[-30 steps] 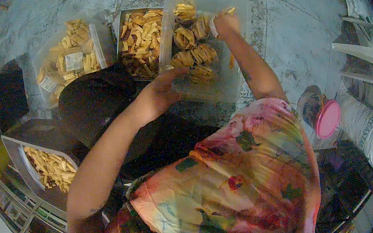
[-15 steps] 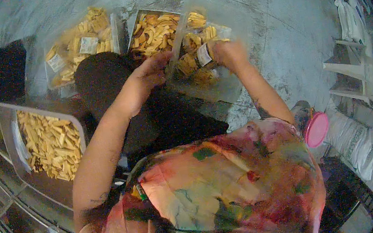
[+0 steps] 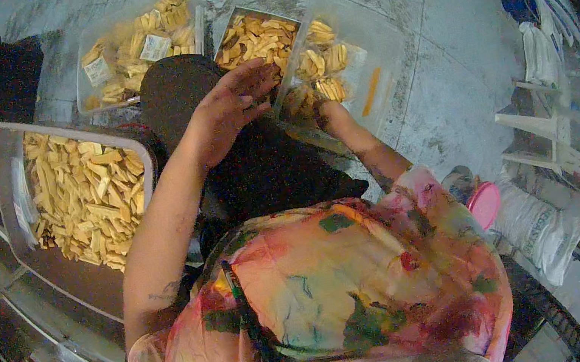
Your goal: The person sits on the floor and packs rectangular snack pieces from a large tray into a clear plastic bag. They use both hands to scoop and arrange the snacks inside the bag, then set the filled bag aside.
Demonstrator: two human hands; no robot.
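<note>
- Just by the near edge of the metal tray (image 3: 268, 15) with yellow snack pieces (image 3: 255, 42): left hand (image 3: 235, 102), fingers stretched out, close together, thumb apart.
- In the clear box (image 3: 383, 56), beside the snack bags (image 3: 330, 90): right hand (image 3: 332, 119), with fingers mostly hidden; cannot tell if pinching a bag.
- Right of these bags, in the same box: orange strip (image 3: 371, 91).
- Left of the tray: labelled bags (image 3: 154, 47).
- Farther left, nearer to the body: large bin (image 3: 69, 283) with loose snack sticks (image 3: 90, 199).

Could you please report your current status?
Left hand open near metal tray; right hand in clear bin, at yellow-strip packs, grip unclear; bin wall between hands.
</note>
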